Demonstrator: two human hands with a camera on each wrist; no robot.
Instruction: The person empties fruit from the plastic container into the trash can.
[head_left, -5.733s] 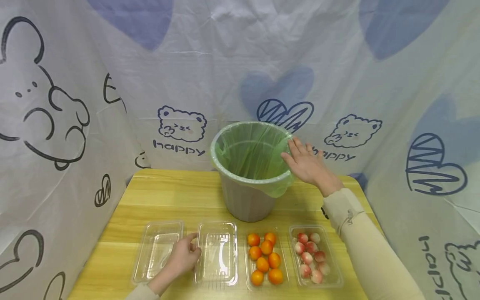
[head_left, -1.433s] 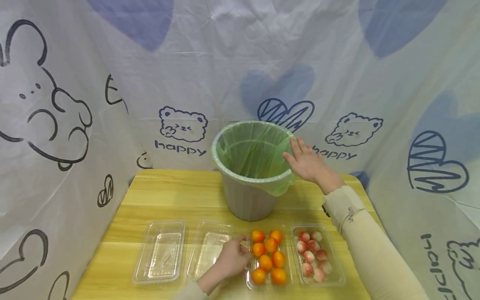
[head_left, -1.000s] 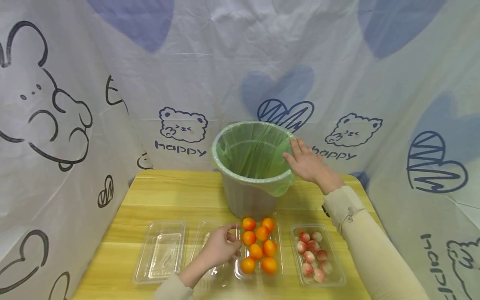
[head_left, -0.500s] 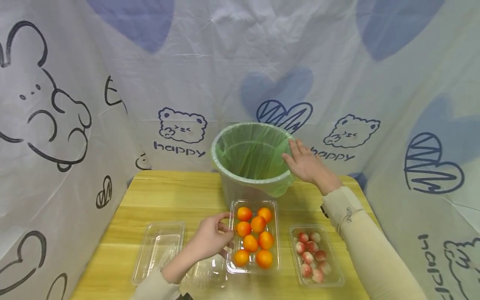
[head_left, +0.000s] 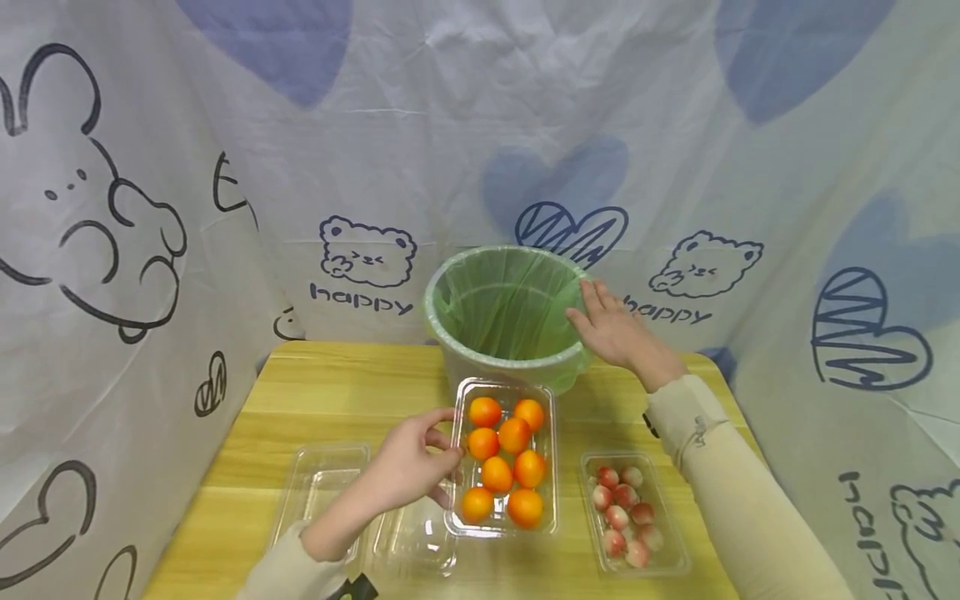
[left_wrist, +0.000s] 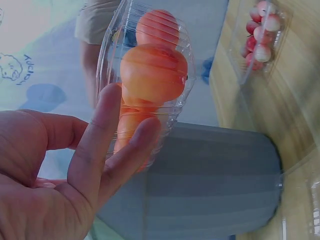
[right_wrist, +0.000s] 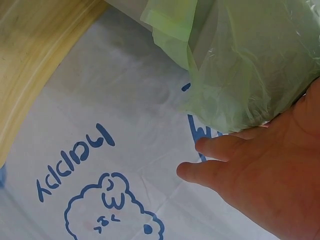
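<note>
Near the bin, left hand grips the orange-fruit tray — right hand's fingers flat, wrist view shows.

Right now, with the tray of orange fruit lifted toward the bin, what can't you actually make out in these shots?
- Bin bottom: head view, green liner and near rim hide it.
- Bin's lower front: head view, raised tray of orange fruit covers it.
- Left hand fingers under the tray: hidden in head view.
- One empty tray: left forearm crosses it.
- Right hand palm contact with the bin: right wrist view shows only liner.
</note>
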